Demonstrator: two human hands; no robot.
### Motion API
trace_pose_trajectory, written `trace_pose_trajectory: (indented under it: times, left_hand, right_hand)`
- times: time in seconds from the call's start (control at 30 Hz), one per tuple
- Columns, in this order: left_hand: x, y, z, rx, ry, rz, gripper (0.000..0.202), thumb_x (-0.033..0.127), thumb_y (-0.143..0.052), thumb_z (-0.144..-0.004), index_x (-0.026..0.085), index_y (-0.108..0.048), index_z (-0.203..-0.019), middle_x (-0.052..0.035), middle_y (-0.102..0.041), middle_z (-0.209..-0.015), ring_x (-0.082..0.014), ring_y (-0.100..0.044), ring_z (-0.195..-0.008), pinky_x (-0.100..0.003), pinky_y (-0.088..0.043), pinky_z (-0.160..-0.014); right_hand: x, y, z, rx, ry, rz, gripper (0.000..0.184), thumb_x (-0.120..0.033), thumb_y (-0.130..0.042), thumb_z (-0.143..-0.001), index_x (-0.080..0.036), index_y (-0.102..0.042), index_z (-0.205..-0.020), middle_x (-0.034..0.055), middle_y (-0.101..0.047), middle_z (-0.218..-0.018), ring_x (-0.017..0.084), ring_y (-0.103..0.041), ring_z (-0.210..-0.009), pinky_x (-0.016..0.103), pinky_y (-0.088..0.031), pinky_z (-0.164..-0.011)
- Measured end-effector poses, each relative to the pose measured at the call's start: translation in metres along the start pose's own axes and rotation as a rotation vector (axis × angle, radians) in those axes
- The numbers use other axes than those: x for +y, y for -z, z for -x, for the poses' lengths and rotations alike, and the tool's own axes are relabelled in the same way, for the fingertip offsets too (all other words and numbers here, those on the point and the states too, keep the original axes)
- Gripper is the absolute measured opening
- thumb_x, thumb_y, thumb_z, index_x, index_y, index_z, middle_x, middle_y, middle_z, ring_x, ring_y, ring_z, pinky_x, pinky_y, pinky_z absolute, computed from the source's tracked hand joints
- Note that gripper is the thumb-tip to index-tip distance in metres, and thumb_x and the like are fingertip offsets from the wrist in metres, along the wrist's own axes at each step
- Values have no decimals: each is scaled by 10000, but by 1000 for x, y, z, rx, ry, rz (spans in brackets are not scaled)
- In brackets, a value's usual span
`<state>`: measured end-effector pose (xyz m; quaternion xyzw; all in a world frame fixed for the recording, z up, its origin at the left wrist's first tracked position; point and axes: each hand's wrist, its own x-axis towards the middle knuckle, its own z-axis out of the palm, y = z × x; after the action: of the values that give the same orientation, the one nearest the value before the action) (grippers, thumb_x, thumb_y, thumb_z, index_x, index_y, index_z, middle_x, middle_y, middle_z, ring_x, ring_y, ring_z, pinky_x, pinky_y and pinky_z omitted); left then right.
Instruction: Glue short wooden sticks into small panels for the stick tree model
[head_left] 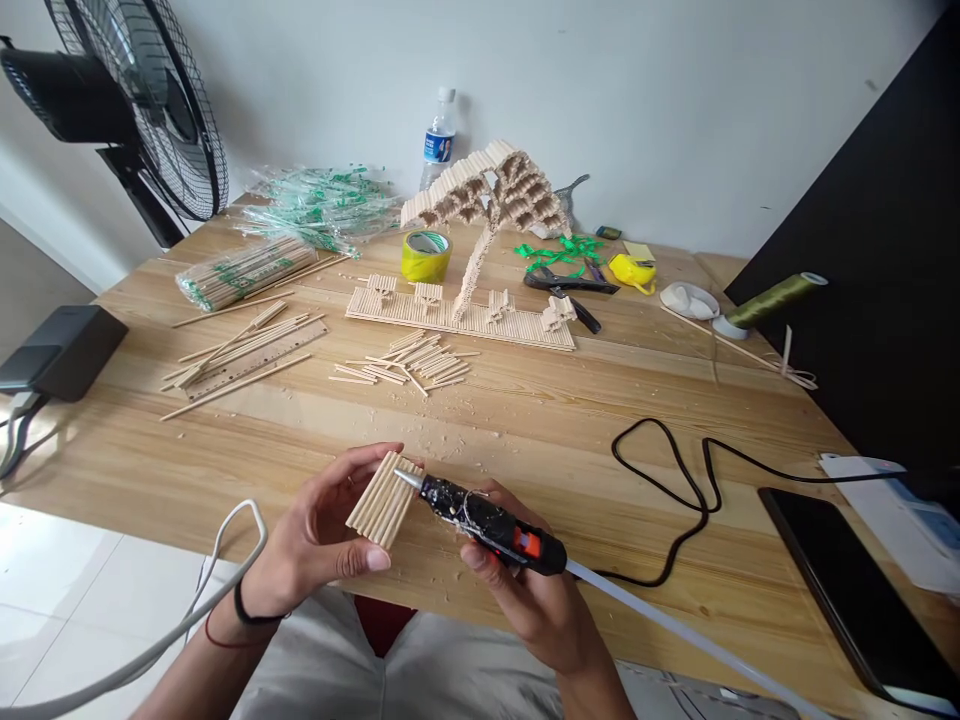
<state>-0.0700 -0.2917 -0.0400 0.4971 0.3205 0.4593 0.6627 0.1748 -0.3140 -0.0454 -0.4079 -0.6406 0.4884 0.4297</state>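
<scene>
My left hand (pixel 315 535) grips a small panel of wooden sticks (pixel 384 502) laid side by side, thumb on the near edge and fingers at the far one. In my right hand (pixel 521 585) is a black hot glue gun (pixel 491 522) with an orange switch and a long glue stick (pixel 660 625) out of its back end. Its metal nozzle meets or hovers just over the panel's upper right part; I cannot tell which. Beyond the hands lies a pile of short cut sticks (pixel 424 362). Behind that stands a stick model (pixel 480 270) with a slanted canopy on a long base.
Long sticks and a ruler (pixel 255 360) lie at left, near bagged sticks (pixel 247 272) and wrappers (pixel 322 205). Yellow tape (pixel 425 257) and a bottle (pixel 439 140) stand behind. A black cable (pixel 686 480) loops at right beside a phone (pixel 847 590). A white cable (pixel 187 625) crosses lower left.
</scene>
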Motion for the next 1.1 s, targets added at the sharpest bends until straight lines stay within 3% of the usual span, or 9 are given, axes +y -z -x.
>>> trace_pose_trajectory:
  times: [0.13,0.3,0.47,0.67,0.87,1.1]
  left_hand:
    - [0,1,1,3,8,-11,698,331,-934,-778,314,-693,-1433,-109,-757,-1390,-312,-698,-1299,-310,-531,-1079]
    - [-2,0,0,-25,28,29,714,318,-931,-782,330,-673,-1448,-112,-742,-1420,-315,-706,-1293,-311,-541,-1054]
    - [-1,0,2,-24,23,48,688,327,-926,-791,329,-680,-1433,-111,-759,-1387,-320,-712,-1275,-331,-543,-1044]
    - [-3,4,4,-21,18,9,748,399,-924,-780,284,-652,-1468,-136,-729,-1427,-354,-692,-1287,-367,-514,-1073]
    - [-4,4,4,13,21,-10,720,444,-912,-781,300,-672,-1444,-115,-765,-1363,-338,-699,-1250,-351,-517,-1021]
    - [-3,3,3,-3,15,-1,724,437,-925,-763,292,-683,-1430,-122,-754,-1388,-347,-697,-1262,-360,-508,-1048]
  right_hand:
    - [-2,0,-1,1,15,5,169,-370,-611,-1051,-242,-603,-941,19,-586,-936,200,-578,-836,319,-474,-793]
    - [-3,2,2,-67,7,-27,246,-478,-612,-1038,-241,-639,-977,33,-597,-921,223,-580,-832,335,-475,-771]
    - [-2,2,2,27,-50,-13,227,-450,-605,-1052,-240,-646,-979,33,-596,-911,194,-543,-736,300,-445,-648]
    - [-4,2,4,-62,32,-14,309,-509,-577,-1045,-239,-593,-895,35,-572,-887,224,-562,-802,335,-458,-722]
    - [-2,1,2,13,-4,33,239,-439,-571,-1057,-233,-598,-938,39,-580,-911,205,-557,-763,329,-472,-703]
    - [-8,4,1,-144,50,45,292,-507,-523,-1054,-270,-516,-883,18,-540,-863,239,-547,-787,394,-455,-733]
